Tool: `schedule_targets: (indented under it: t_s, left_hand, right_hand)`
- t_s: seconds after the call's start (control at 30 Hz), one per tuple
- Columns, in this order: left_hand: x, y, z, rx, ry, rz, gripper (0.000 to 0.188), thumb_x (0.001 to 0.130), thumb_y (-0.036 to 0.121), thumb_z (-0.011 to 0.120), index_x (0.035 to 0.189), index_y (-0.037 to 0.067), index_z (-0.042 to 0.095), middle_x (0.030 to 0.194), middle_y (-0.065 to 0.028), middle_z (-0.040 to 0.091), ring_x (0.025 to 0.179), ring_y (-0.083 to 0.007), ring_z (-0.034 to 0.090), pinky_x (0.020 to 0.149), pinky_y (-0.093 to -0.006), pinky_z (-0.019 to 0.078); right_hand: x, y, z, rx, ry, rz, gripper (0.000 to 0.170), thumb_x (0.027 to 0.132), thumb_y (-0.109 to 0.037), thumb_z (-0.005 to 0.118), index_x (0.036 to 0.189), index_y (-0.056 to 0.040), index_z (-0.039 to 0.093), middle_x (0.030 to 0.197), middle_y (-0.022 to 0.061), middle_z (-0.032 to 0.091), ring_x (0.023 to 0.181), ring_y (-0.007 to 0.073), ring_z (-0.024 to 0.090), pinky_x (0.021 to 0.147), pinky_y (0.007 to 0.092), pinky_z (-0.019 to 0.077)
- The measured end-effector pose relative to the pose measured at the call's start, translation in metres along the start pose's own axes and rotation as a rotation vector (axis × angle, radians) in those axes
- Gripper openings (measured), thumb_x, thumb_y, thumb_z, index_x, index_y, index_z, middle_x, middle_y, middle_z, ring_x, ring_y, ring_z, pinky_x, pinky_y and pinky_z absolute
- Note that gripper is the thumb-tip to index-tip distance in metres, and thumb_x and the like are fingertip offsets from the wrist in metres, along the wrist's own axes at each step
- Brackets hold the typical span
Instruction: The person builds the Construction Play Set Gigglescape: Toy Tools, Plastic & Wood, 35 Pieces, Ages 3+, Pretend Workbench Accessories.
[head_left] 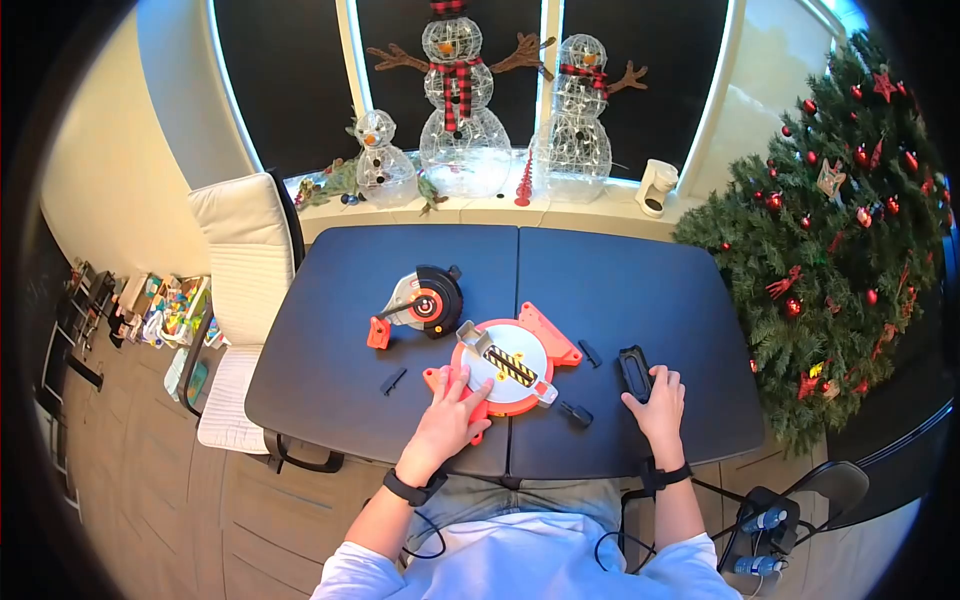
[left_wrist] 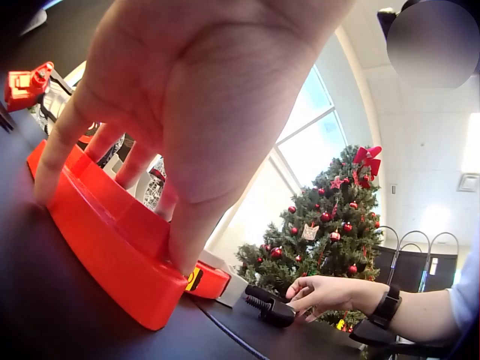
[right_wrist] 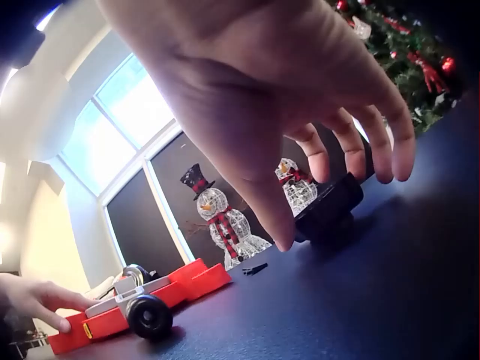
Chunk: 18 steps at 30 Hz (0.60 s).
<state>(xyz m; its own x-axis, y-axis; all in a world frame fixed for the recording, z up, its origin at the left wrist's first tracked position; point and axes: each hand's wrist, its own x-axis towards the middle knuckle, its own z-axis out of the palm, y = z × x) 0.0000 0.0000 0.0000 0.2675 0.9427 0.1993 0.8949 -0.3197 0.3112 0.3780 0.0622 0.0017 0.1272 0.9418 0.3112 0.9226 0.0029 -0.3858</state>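
My left hand (head_left: 452,425) rests over an orange-red toy base with a grey disc (head_left: 497,345) and a striped black-and-yellow band. In the left wrist view its fairly straight fingers spread across a red curved side piece (left_wrist: 105,232). On the right, my right hand (head_left: 660,408) hovers with loosely bent fingers beside a black oblong part (head_left: 634,372). The right wrist view has the thumb right at the near edge of that black part, the other fingers spread above it. A black part with a ridged stem (left_wrist: 270,309) lies between the base and my right hand.
A grey, black and orange toy unit with a red-ended arm (head_left: 430,300) lies beyond the base. Small black pieces lie left (head_left: 393,382) and right of it. A decorated tree (head_left: 820,250) stands right of the dark table (head_left: 350,260), a white chair (head_left: 240,270) left.
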Motion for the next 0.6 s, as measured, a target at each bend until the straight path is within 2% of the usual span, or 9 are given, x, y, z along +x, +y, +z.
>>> schedule_targets:
  t_s: [0.03, 0.13, 0.2, 0.23, 0.33, 0.43, 0.53, 0.6]
  left_hand:
    - [0.0, 0.0, -0.001, 0.001, 0.001, -0.001, 0.072, 0.089, 0.033, 0.081, 0.154, 0.017, 0.055, 0.155, -0.0335, 0.045, 0.146, -0.0594, 0.034, 0.125, -0.0598, 0.029]
    - [-0.001, -0.002, 0.003, 0.011, 0.002, 0.002, 0.071, 0.09, 0.033, 0.08, 0.154, 0.018, 0.054, 0.155, -0.0339, 0.045, 0.146, -0.0594, 0.034, 0.125, -0.0595, 0.0288]
    - [0.0, -0.004, 0.004, 0.005, 0.006, 0.004, 0.071, 0.09, 0.034, 0.08, 0.155, 0.018, 0.054, 0.155, -0.0341, 0.044, 0.146, -0.0594, 0.033, 0.125, -0.0596, 0.0286]
    - [-0.001, -0.004, 0.004, 0.002, 0.006, 0.006, 0.072, 0.09, 0.034, 0.08, 0.155, 0.018, 0.054, 0.155, -0.0343, 0.044, 0.146, -0.0594, 0.033, 0.125, -0.0596, 0.0285]
    - [-0.002, -0.004, 0.003, -0.003, 0.002, -0.004, 0.072, 0.09, 0.034, 0.08, 0.155, 0.018, 0.053, 0.156, -0.0344, 0.043, 0.147, -0.0601, 0.033, 0.125, -0.0599, 0.0285]
    - [-0.002, -0.003, 0.001, -0.017, -0.007, -0.009, 0.072, 0.09, 0.034, 0.08, 0.155, 0.019, 0.053, 0.156, -0.0347, 0.043, 0.147, -0.0609, 0.032, 0.125, -0.0602, 0.0284]
    - [-0.001, -0.004, 0.001, -0.015, -0.01, -0.003, 0.073, 0.09, 0.034, 0.08, 0.156, 0.019, 0.053, 0.156, -0.0349, 0.043, 0.147, -0.0618, 0.031, 0.124, -0.0604, 0.0286]
    - [-0.001, -0.004, 0.002, 0.0, -0.011, 0.001, 0.073, 0.09, 0.034, 0.08, 0.156, 0.019, 0.053, 0.157, -0.0347, 0.043, 0.147, -0.062, 0.031, 0.124, -0.0603, 0.029]
  right_hand:
    - [-0.003, -0.008, -0.006, 0.009, 0.0, -0.027, 0.065, 0.076, -0.028, 0.091, 0.127, -0.0074, 0.057, 0.121, 0.0179, 0.058, 0.114, 0.0428, 0.057, 0.091, 0.053, 0.0514]
    - [-0.018, -0.043, -0.016, 0.068, -0.006, -0.182, 0.058, 0.078, -0.031, 0.09, 0.12, -0.0047, 0.06, 0.117, 0.0191, 0.06, 0.108, 0.0418, 0.06, 0.093, 0.0499, 0.0511]
    - [-0.027, -0.046, 0.0, 0.241, -0.216, -0.263, 0.055, 0.079, -0.033, 0.089, 0.117, -0.0043, 0.062, 0.113, 0.018, 0.062, 0.106, 0.0403, 0.062, 0.093, 0.0496, 0.0514]
    - [-0.034, -0.052, 0.001, 0.236, -0.288, -0.278, 0.057, 0.079, -0.038, 0.089, 0.119, -0.0055, 0.063, 0.113, 0.0168, 0.064, 0.107, 0.0408, 0.063, 0.092, 0.0488, 0.0531]
    - [-0.042, -0.059, 0.014, 0.182, -0.339, -0.359, 0.049, 0.08, -0.028, 0.09, 0.116, -0.0061, 0.064, 0.11, 0.0151, 0.065, 0.103, 0.039, 0.066, 0.089, 0.0494, 0.0551]
    - [-0.036, -0.052, 0.021, 0.251, -0.402, -0.326, 0.046, 0.081, -0.022, 0.089, 0.115, -0.0052, 0.064, 0.103, 0.0133, 0.068, 0.09, 0.0346, 0.07, 0.081, 0.0456, 0.0577]
    - [-0.032, -0.06, 0.011, 0.462, -0.4, -0.253, 0.043, 0.082, -0.02, 0.089, 0.113, -0.0027, 0.065, 0.096, 0.0126, 0.071, 0.078, 0.0278, 0.072, 0.071, 0.0394, 0.0591]
    - [-0.029, -0.067, 0.006, 0.555, -0.374, -0.238, 0.041, 0.084, -0.019, 0.088, 0.112, -0.001, 0.065, 0.095, 0.0133, 0.071, 0.076, 0.025, 0.073, 0.069, 0.0362, 0.0593]
